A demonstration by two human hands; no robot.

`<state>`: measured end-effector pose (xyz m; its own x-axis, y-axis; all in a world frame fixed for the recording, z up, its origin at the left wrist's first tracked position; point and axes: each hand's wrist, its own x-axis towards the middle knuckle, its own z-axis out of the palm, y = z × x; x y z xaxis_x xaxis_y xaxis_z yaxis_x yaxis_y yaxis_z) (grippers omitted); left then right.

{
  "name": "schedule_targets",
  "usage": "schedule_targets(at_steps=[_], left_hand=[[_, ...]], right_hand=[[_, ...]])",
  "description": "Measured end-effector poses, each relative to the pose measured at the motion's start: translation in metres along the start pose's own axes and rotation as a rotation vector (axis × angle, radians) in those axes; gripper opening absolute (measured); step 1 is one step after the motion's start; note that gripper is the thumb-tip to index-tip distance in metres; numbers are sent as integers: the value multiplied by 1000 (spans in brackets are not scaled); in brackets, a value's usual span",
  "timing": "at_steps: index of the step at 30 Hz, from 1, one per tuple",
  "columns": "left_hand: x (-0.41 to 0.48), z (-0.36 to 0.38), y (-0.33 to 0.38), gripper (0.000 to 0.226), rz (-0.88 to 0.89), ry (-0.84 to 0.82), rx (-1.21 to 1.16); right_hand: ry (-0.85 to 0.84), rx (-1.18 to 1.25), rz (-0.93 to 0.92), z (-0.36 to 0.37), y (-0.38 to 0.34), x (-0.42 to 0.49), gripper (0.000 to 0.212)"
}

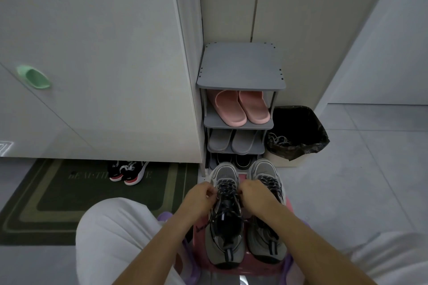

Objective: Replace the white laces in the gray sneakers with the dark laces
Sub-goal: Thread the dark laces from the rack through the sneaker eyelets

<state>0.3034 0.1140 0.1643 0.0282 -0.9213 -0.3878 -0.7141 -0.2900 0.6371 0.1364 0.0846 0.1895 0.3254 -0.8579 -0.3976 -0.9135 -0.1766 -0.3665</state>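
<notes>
both gray sneakers (pixel 223 245) stand side by side on a pink stool (pixel 289 205), dark laces (pixel 228 188) threaded. left hand (pixel 201 194) and right hand (pixel 252 192) flank the left-side shoe, curled fingers (pixel 209 190) pinching its lace. the doormat (pixel 58 203) lettering is blurred, partly covered, unreadable.

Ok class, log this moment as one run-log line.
step: lacing left-side sneaker | left hand: pinches dark lace | right hand: pinches dark lace | other sneaker: dark-laced
</notes>
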Motion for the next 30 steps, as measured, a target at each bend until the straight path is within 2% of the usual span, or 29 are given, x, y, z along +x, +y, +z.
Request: schedule_targets(at_steps=[6,10,12,16,20,25,30], left_hand=[[1,-2,5,6,26,30,42],[4,-9,6,23,34,-36,114],[6,-11,6,22,22,-62,114],[9,-14,3,21,-40,-105,16],[11,-15,0,15,-77,-119,-150],[16,-5,1,15,6,0,30],[19,-5,7,9,25,-17,132]], right_hand=[[50,70,20,4,1,3,24],[48,84,19,3,0,1,23],[45,88,10,3,0,0,16],[60,106,-3,1,0,-2,12],[41,111,64,-2,1,6,29],[20,69,79,2,-4,17,25],[25,58,42,3,-3,18,24]])
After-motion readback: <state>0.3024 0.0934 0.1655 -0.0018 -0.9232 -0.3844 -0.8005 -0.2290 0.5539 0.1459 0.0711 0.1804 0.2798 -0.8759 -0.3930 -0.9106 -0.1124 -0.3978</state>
